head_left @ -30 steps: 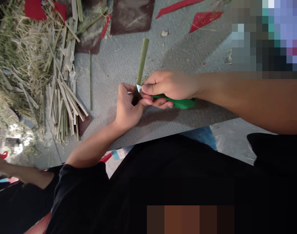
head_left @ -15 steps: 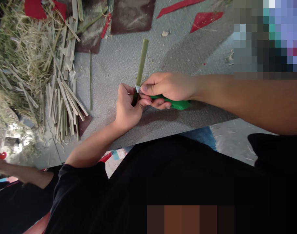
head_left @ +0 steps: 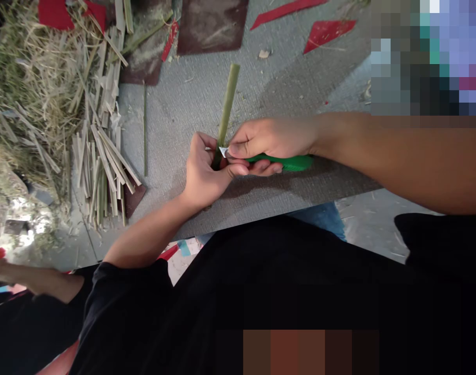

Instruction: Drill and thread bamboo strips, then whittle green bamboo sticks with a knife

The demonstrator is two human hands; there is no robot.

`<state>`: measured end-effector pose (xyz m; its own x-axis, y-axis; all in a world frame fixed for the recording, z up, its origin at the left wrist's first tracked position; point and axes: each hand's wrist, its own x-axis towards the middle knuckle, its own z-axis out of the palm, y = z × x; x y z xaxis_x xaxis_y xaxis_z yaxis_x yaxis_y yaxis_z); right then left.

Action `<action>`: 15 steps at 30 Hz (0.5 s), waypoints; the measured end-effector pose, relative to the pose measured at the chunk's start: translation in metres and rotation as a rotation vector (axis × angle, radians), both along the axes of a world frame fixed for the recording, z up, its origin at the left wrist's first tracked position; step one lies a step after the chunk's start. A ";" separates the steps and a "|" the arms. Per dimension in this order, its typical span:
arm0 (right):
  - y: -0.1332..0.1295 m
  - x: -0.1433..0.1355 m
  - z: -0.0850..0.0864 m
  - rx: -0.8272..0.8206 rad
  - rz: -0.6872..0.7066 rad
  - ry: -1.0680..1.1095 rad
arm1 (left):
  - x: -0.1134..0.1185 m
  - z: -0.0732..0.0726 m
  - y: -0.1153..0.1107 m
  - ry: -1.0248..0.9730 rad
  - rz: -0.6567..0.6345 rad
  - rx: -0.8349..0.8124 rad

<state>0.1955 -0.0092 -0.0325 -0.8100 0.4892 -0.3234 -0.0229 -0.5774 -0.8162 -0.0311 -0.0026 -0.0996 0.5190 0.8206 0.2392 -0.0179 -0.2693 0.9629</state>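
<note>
Head view: left hand [head_left: 205, 174] grips the stalk [head_left: 229, 99], right hand [head_left: 272, 139] the green-handled knife [head_left: 295, 163]; a slip could cut the left fingers [head_left: 204, 140].

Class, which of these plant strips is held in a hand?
The green strip in the left hand, by the green knife; the other strips lie on the table.
</note>
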 end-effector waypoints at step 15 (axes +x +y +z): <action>-0.006 -0.014 -0.007 0.154 -0.289 -0.019 | 0.004 0.010 0.007 0.011 0.105 0.032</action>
<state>0.1816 -0.0153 -0.0393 -0.6254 0.7421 -0.2413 -0.1516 -0.4188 -0.8953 -0.0272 0.0048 -0.0898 0.4335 0.8625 0.2610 0.0224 -0.2998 0.9537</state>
